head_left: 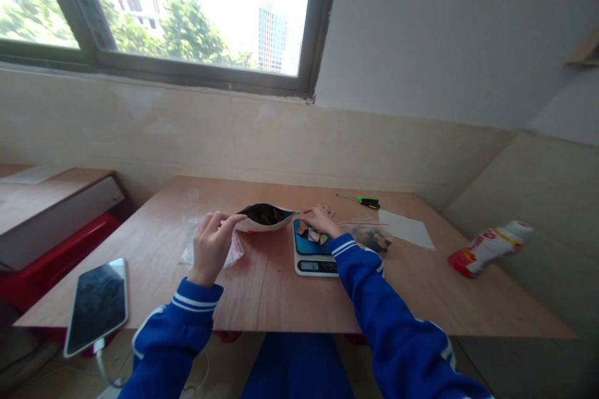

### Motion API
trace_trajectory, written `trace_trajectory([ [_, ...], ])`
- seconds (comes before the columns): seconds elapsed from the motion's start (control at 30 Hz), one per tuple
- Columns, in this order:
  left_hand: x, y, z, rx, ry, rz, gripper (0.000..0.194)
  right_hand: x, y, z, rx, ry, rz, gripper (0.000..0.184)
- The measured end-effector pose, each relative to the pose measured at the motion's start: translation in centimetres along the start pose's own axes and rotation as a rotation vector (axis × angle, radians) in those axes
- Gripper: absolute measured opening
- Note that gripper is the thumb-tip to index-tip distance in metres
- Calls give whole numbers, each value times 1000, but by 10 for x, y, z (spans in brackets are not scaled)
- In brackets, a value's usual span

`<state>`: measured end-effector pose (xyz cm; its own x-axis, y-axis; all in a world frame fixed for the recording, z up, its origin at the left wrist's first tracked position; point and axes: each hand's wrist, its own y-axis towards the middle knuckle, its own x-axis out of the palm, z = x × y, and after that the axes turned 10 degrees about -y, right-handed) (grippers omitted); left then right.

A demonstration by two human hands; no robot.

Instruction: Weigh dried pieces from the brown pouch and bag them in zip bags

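Observation:
My left hand [211,244] pinches the left rim of an open pouch [266,216] with dark contents, holding it on the wooden table [262,287]. My right hand [321,220] is closed on the pouch's right rim, just above a small kitchen scale [312,252] with a blue top. A few brown and pale pieces [312,234] lie on the scale's platform, right under my right hand. Both arms wear blue sleeves with white stripes.
Clear plastic bags [231,252] lie under my left hand. A filled clear bag [373,239], a white sheet [406,228] and a green-handled tool [367,201] sit to the right. A white and red bottle [489,247] lies far right. A phone [97,304] overhangs the front-left edge.

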<state>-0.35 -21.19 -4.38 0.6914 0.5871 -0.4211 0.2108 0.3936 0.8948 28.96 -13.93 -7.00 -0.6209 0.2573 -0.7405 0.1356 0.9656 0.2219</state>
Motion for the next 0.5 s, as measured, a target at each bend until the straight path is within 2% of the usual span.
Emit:
trace_trajectory([
  [0.1,-1,-5,1,12,-9,-2,23,-18,-14,-26,-71,86,169,21],
  [0.17,1,-6,3,25,-8,0,24,-36,-29,-50,-208,272,232,24],
  [0.2,2,-6,5,27,-6,4,23,-45,-37,-63,-322,387,196,21],
  [0.27,6,-4,9,30,4,13,22,-60,-52,-89,-544,466,-68,18],
  [0.33,10,-2,15,38,22,24,21,-66,-59,-109,-682,332,-305,23],
  [0.4,12,-1,22,41,31,22,21,-62,-57,-119,-709,73,-416,32],
  [0.5,14,-6,29,38,1,-24,22,-39,-45,-115,-686,-276,-530,37],
])
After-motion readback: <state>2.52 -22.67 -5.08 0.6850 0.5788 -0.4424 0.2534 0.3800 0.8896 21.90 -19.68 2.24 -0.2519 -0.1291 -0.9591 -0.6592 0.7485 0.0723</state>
